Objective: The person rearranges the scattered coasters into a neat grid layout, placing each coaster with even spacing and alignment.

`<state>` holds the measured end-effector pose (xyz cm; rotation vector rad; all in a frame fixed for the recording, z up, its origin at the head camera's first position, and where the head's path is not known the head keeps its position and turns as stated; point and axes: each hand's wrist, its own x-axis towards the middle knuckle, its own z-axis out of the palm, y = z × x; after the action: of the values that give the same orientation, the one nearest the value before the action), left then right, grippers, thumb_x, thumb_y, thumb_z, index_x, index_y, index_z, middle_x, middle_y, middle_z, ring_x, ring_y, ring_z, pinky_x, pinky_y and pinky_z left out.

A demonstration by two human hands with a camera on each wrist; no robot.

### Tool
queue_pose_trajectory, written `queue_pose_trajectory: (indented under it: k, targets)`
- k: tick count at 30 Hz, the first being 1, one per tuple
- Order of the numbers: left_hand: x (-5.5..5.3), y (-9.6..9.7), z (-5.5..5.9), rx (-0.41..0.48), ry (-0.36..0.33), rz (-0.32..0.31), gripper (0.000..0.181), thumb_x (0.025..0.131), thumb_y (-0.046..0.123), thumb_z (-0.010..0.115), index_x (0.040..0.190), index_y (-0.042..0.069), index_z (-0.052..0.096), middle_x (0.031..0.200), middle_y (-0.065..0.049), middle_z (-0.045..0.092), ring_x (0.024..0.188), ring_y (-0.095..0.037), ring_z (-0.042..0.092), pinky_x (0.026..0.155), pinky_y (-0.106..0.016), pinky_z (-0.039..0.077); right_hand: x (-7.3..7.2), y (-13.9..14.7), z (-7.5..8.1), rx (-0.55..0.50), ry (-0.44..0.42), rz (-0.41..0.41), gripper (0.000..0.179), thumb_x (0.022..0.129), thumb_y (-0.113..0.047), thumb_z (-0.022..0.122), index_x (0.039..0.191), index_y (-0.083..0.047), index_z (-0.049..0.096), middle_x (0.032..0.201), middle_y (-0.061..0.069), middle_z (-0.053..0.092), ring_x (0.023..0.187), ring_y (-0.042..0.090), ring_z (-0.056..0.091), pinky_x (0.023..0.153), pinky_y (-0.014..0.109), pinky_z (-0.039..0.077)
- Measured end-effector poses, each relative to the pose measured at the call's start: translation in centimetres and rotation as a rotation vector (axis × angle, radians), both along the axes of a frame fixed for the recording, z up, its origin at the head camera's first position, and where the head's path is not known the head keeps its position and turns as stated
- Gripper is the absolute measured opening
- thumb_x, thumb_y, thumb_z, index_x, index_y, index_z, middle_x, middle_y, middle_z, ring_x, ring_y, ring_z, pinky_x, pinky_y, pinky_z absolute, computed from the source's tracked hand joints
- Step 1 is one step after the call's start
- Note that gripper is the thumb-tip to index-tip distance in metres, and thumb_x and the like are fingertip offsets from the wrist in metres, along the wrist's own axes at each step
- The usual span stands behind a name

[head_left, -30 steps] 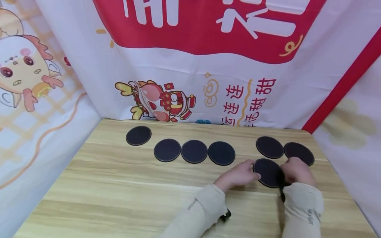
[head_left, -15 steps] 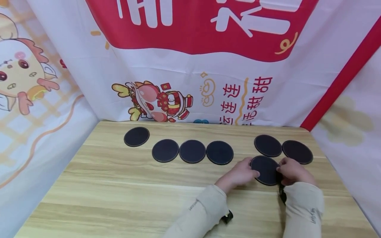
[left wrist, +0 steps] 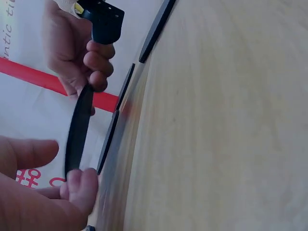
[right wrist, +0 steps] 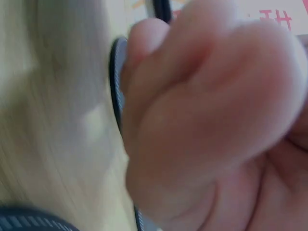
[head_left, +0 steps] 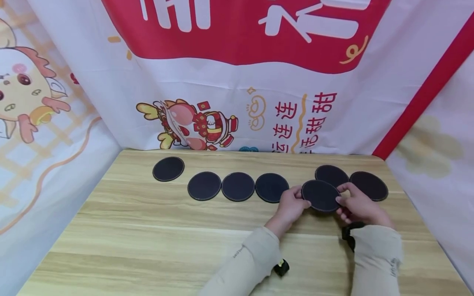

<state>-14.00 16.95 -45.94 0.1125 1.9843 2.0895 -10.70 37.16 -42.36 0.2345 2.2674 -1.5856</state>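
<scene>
Both hands hold one round black coaster [head_left: 320, 196] with a thin pale rim line, raised off the table. My left hand [head_left: 289, 209] pinches its left edge, thumb on the near rim. My right hand [head_left: 364, 207] pinches its right edge. In the left wrist view the raised coaster [left wrist: 78, 132] is seen nearly edge-on between the two hands. Behind it lie two flat coasters; the held one partly covers the nearer one [head_left: 331, 173], and the other [head_left: 368, 186] is right of it. The right wrist view is mostly filled by my right hand's fingers [right wrist: 207, 110].
Three coasters [head_left: 238, 186] lie in a touching row left of my left hand. A single coaster [head_left: 168, 169] lies farther left. The wooden table [head_left: 140, 242] meets a printed cloth [head_left: 222, 74] at its back edge, with cloth on both sides too.
The held coaster has risen off the table and moved away from me and slightly left, now overlapping the coaster behind it. Both hands moved with it. The view shifted slightly.
</scene>
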Motion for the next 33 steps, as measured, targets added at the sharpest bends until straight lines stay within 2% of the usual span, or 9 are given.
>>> queue_pose_trajectory:
  k: [3,6,11,17,21,26,30,33]
  targets:
    - [-0.3,0.0,-0.2,0.111,-0.06,0.016,0.063,0.079,-0.02,0.065,0.138,0.0,0.058,0.086,-0.008,0.061,0.065,-0.012,0.059,0.063,-0.03,0.059,-0.6,-0.5,-0.5,-0.039,0.015,-0.004,0.034,0.107,-0.003,0.036,0.133,0.002,0.015,0.069,0.011,0.057,0.052,0.016,0.053,0.048,0.03,0.049]
    - [-0.5,-0.3,-0.1,0.183,-0.126,-0.002,0.069,0.085,-0.017,0.063,0.149,0.004,0.046,0.082,-0.012,0.063,0.055,-0.016,0.061,0.059,-0.038,0.06,-1.2,-1.0,-0.9,-0.058,0.017,-0.023,0.036,0.106,-0.003,0.036,0.135,0.004,0.015,0.07,0.011,0.056,0.052,0.015,0.054,0.048,0.029,0.05]
    - [-0.8,-0.9,0.1,0.125,-0.118,-0.033,0.071,0.091,-0.01,0.063,0.155,0.004,0.036,0.076,-0.017,0.068,0.049,-0.016,0.06,0.054,-0.036,0.059,-1.9,-2.0,-1.4,-0.041,0.002,-0.037,0.039,0.106,-0.002,0.035,0.138,0.007,0.016,0.071,0.012,0.055,0.052,0.015,0.054,0.048,0.028,0.05]
    - [-1.2,-1.3,-0.1,0.036,-0.092,-0.027,0.071,0.093,-0.007,0.064,0.156,0.003,0.034,0.078,-0.019,0.07,0.049,-0.015,0.059,0.053,-0.034,0.058,-2.5,-3.0,-1.8,0.035,-0.005,-0.047,0.04,0.105,-0.001,0.037,0.139,0.011,0.021,0.07,0.013,0.056,0.05,0.015,0.054,0.047,0.028,0.05]
    - [-1.4,-1.3,-0.3,0.046,-0.115,-0.048,0.072,0.094,-0.006,0.063,0.158,0.005,0.032,0.076,-0.018,0.07,0.05,-0.014,0.058,0.052,-0.032,0.058,-2.6,-3.2,-2.0,0.084,-0.005,-0.07,0.037,0.103,0.001,0.038,0.135,0.012,0.025,0.068,0.013,0.056,0.049,0.015,0.054,0.045,0.028,0.05]
    - [-1.3,-0.9,-0.5,0.061,-0.185,-0.132,0.076,0.095,-0.006,0.062,0.16,0.011,0.027,0.075,-0.014,0.071,0.054,-0.014,0.06,0.051,-0.028,0.056,-2.5,-2.9,-2.2,0.102,-0.01,-0.153,0.038,0.102,0.002,0.039,0.135,0.012,0.023,0.067,0.013,0.055,0.047,0.016,0.05,0.043,0.028,0.046]
    - [-1.5,-0.7,-0.5,0.066,-0.219,-0.192,0.083,0.093,-0.009,0.061,0.162,0.013,0.022,0.078,-0.013,0.073,0.056,-0.014,0.061,0.05,-0.024,0.053,-2.6,-2.6,-2.2,0.133,0.019,-0.215,0.039,0.101,0.001,0.04,0.135,0.012,0.023,0.071,0.014,0.054,0.048,0.018,0.051,0.044,0.03,0.046]
    - [-1.8,-0.7,-0.5,0.079,-0.231,-0.203,0.085,0.093,-0.009,0.061,0.163,0.013,0.019,0.08,-0.013,0.073,0.056,-0.014,0.062,0.049,-0.023,0.052,-2.9,-2.5,-2.1,0.166,0.05,-0.227,0.039,0.101,0.0,0.041,0.135,0.014,0.027,0.073,0.015,0.055,0.05,0.018,0.053,0.045,0.032,0.048]
